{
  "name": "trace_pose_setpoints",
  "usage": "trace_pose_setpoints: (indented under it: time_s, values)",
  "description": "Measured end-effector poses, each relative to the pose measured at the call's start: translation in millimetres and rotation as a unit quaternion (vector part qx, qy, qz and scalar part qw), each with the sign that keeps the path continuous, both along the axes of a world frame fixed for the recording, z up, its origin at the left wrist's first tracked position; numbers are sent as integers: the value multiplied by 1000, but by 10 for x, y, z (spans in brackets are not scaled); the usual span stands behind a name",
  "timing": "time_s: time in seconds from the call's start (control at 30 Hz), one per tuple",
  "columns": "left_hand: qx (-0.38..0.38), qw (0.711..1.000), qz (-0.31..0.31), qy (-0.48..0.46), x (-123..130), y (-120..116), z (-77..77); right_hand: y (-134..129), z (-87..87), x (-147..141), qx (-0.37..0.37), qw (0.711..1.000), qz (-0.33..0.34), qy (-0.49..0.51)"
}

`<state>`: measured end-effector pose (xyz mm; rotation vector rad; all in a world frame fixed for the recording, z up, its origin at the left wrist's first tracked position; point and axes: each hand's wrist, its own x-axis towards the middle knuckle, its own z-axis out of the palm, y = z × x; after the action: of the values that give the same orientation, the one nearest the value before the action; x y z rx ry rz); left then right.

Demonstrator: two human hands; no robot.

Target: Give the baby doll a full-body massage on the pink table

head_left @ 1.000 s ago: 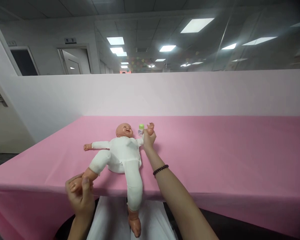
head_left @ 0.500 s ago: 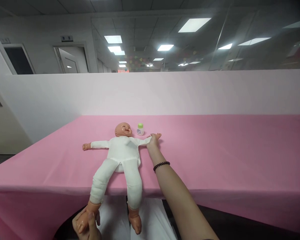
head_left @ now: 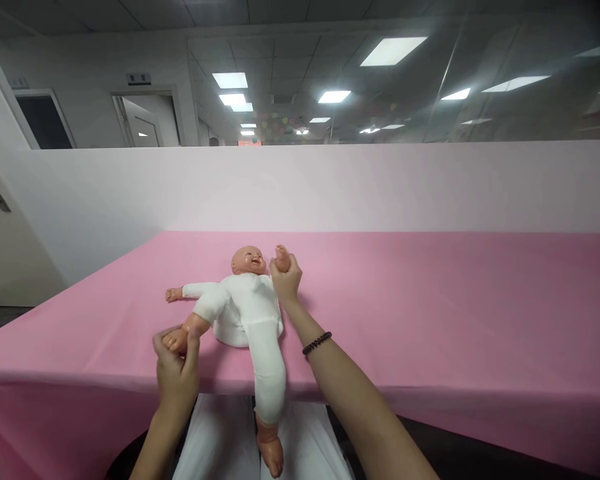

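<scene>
A baby doll (head_left: 253, 300) with a white cloth body lies face up on the pink tablecloth, its head toward the back. My left hand (head_left: 177, 363) is wrapped round the doll's foot on the left, lifting that leg so its knee bends. Around the doll's hand on the right, my right hand (head_left: 287, 277) is closed, holding that arm raised beside the head. The doll's other leg hangs over the table's front edge, and its other arm is stretched out to the left. The jar seen earlier is hidden, apparently behind my right hand.
The pink tablecloth (head_left: 430, 300) covers the wide table and drapes over its front edge. Behind it stands a white low wall (head_left: 380, 187) with glass above. A door (head_left: 5, 247) is at the left. My white-clad legs are below the table edge.
My left hand has lifted the doll's leg up from below the table edge, bending it. My right hand has raised the doll's arm and brought it left toward the head, covering the green-lidded jar.
</scene>
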<state>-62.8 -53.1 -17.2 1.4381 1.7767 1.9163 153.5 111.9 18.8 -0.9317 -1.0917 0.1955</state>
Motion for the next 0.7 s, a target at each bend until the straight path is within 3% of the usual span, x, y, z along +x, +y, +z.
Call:
trace_pose_setpoints:
  time_s: [0.07, 0.17, 0.23, 0.33, 0.47, 0.57, 0.7]
  values:
    - [-55, 997, -7, 54, 69, 105, 112, -34, -71, -54, 43, 988, 11, -146]
    - [-110, 986, -5, 126, 216, 237, 185, -39, -178, -69, 91, 934, 26, -344]
    - [-127, 979, -13, 157, 315, 303, 198, -30, -213, -55, 95, 905, 35, -414]
    - [-131, 974, -31, 180, 411, 358, 208, -22, -216, -31, 78, 889, 43, -450]
    - [-129, 975, -43, 174, 396, 357, 233, -29, -207, -30, 67, 892, 55, -444]
    - [-109, 985, -48, 123, 313, 285, 232, -30, -199, -45, 46, 929, 48, -363]
    - [-9, 999, -47, 11, 191, 63, 120, 5, -125, -22, -6, 988, 46, -150]
